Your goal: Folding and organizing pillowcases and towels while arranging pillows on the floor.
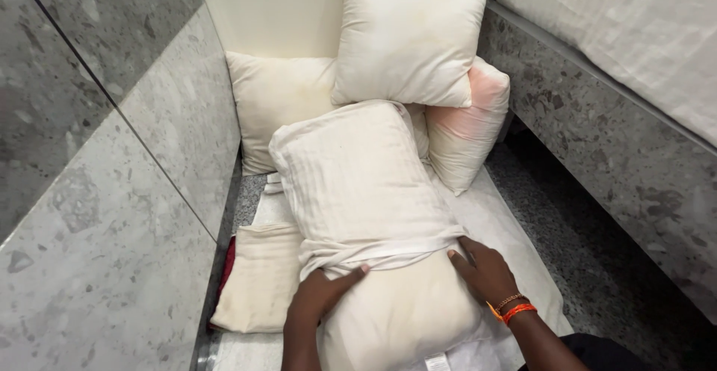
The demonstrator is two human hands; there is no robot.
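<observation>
Both hands press flat, fingers spread, gripping nothing: left hand [323,290] and right hand [485,270] on the bare near end of the pillow [396,311], just below the bunched pillowcase [358,180]. The pillow looks soft and light; best grasped at its corners. Spare pillows [407,35] lean far behind.

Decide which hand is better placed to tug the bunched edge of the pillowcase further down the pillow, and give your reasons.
Probably the right hand: its fingers rest right at the bunched pillowcase edge. The left hand lies flat just below it on the bare pillow, thumb by the edge. Both are close, so it is a narrow call.
</observation>
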